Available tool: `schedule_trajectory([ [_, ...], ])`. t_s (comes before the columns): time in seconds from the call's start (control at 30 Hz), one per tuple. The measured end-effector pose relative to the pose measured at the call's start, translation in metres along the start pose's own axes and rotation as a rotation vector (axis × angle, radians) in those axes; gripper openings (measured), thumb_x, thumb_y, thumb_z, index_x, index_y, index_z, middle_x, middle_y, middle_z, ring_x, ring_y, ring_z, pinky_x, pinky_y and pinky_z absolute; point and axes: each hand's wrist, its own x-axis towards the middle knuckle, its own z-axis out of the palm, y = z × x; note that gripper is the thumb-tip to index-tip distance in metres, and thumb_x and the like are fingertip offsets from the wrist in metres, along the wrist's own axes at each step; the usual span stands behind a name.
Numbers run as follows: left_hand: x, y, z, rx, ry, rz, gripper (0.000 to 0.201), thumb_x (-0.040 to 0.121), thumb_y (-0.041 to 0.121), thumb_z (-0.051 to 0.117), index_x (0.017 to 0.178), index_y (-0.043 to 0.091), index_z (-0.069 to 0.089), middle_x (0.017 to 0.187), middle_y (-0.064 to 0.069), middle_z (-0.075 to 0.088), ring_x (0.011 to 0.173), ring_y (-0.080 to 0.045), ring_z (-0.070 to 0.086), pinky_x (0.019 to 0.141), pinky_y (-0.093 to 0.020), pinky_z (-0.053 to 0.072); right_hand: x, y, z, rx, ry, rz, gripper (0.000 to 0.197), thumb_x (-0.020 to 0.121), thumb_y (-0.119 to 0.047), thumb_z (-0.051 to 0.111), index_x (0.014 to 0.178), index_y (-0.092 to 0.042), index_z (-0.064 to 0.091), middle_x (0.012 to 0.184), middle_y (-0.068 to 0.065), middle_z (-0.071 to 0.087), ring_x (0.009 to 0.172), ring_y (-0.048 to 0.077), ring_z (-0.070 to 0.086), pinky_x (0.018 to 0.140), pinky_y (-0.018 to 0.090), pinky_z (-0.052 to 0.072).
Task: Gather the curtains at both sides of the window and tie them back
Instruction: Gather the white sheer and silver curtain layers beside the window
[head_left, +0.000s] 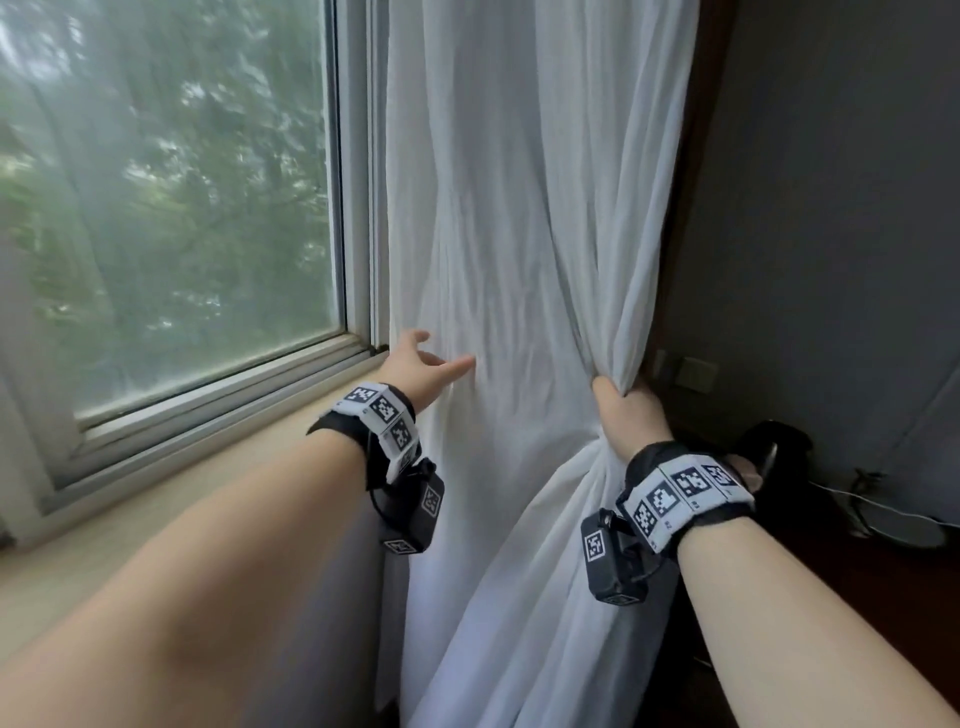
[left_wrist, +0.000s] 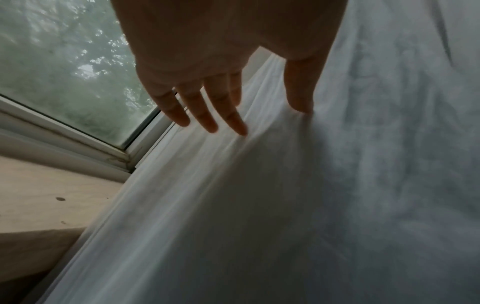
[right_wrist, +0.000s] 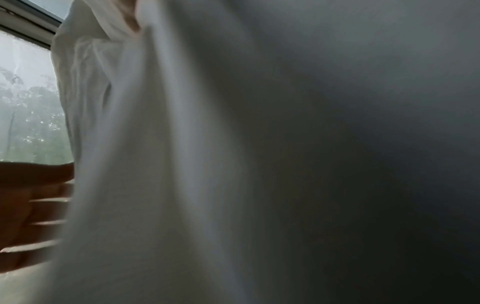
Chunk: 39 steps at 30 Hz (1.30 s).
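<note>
At right side of window (head_left: 171, 208), white curtain (head_left: 519, 208) hangs against frame, partly bunched. Right hand (head_left: 626, 415) grips curtain's right edge, fingers curled round fabric. Left hand (head_left: 415, 371) open, straight fingers (left_wrist: 207, 115) touching curtain's left edge near sill (head_left: 156, 499). Step in hand: gathering 1 of 2 curtains (tie not visible). Next, likely: left hand sweeps left edge right into bundle, then needs tie-back.

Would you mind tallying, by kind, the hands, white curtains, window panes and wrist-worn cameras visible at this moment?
Hands: 2, the left hand and the right hand
White curtain: 1
Window pane: 1
Wrist-worn cameras: 2, left wrist camera and right wrist camera
Total: 6
</note>
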Motion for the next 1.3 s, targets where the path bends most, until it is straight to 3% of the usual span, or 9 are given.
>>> schedule_trajectory([
  [0.17,0.002,0.003,0.016,0.066,0.007,0.109,0.054,0.081,0.035,0.068,0.126,0.013,0.051,0.106,-0.002,0.058,0.094,-0.014,0.058,0.081,-0.026,0.047,-0.003,-0.004,0.009,0.039,-0.082,-0.043,0.052,0.074,-0.041,0.074,0.118,-0.018,0.058,0.101,-0.004,0.063,0.099,0.019,0.060,0.093,0.030,0.046],
  [0.27,0.006,0.001,0.016,-0.055,-0.012,0.086,0.098,0.069,0.039,0.079,0.145,0.019,0.021,0.149,-0.008,0.028,0.136,-0.022,0.033,0.112,-0.040,0.032,-0.007,-0.008,0.009,0.094,-0.104,-0.018,0.024,0.080,-0.017,0.068,0.103,-0.014,0.062,0.092,-0.001,0.063,0.097,0.021,0.060,0.090,0.031,0.046],
  [0.43,0.021,0.000,0.012,-0.171,0.070,0.002,0.129,0.056,0.042,0.085,0.149,0.021,-0.002,0.155,-0.009,0.017,0.143,-0.023,0.021,0.118,-0.041,0.021,-0.014,-0.004,0.003,0.253,-0.150,-0.037,0.021,0.082,-0.005,0.067,0.102,-0.010,0.063,0.095,0.002,0.063,0.096,0.017,0.059,0.087,0.024,0.039],
  [0.53,0.023,0.004,0.017,-0.108,0.000,-0.011,0.089,0.070,0.036,0.078,0.141,0.015,0.030,0.139,-0.013,0.046,0.127,-0.027,0.046,0.105,-0.034,0.041,-0.009,-0.001,0.002,0.254,-0.140,-0.038,0.022,0.082,-0.005,0.066,0.102,-0.012,0.061,0.099,0.002,0.062,0.096,0.016,0.058,0.088,0.023,0.039],
  [0.6,0.020,0.011,0.020,0.041,0.026,0.080,0.021,0.082,0.034,0.066,0.083,0.015,0.056,0.078,-0.005,0.060,0.074,-0.023,0.058,0.062,-0.015,0.047,-0.004,0.000,0.004,0.251,-0.107,-0.044,0.023,0.082,-0.008,0.067,0.104,-0.011,0.063,0.101,0.003,0.063,0.099,0.017,0.058,0.090,0.024,0.039],
  [0.67,0.018,0.013,0.024,0.124,0.069,0.155,0.039,0.092,0.029,0.052,0.057,0.018,0.039,0.053,0.001,0.038,0.053,-0.019,0.038,0.041,-0.017,0.030,0.001,0.001,0.006,0.253,-0.071,-0.028,0.029,0.082,-0.016,0.069,0.110,-0.008,0.064,0.103,0.002,0.063,0.102,0.017,0.058,0.092,0.025,0.040],
  [0.9,-0.017,0.002,0.023,0.095,0.108,0.441,0.038,0.095,0.018,0.049,0.058,0.010,0.048,0.074,-0.007,0.062,0.072,-0.023,0.053,0.065,-0.029,0.034,0.015,-0.003,0.013,0.089,0.084,0.041,0.020,0.086,-0.032,0.060,0.089,-0.013,0.062,0.091,0.013,0.064,0.097,0.032,0.060,0.077,0.031,0.041],
  [1.1,-0.046,0.014,0.053,0.140,-0.094,0.568,0.018,0.094,0.015,0.050,0.084,0.011,0.064,0.059,0.009,0.055,0.059,0.000,0.047,0.064,-0.019,0.038,0.005,-0.022,0.024,0.299,-0.083,0.193,0.043,0.084,-0.052,0.057,0.098,-0.012,0.060,0.066,-0.001,0.065,0.059,0.009,0.060,0.055,0.015,0.044],
  [1.3,-0.040,0.000,0.070,0.262,-0.273,0.573,0.022,0.094,0.019,0.043,0.090,0.007,0.061,0.083,-0.003,0.061,0.083,-0.012,0.053,0.079,-0.027,0.043,0.001,-0.023,0.020,0.331,-0.221,0.257,0.130,0.035,-0.095,0.049,0.136,-0.013,0.044,0.137,0.009,0.050,0.123,0.025,0.050,0.108,0.040,0.035],
])
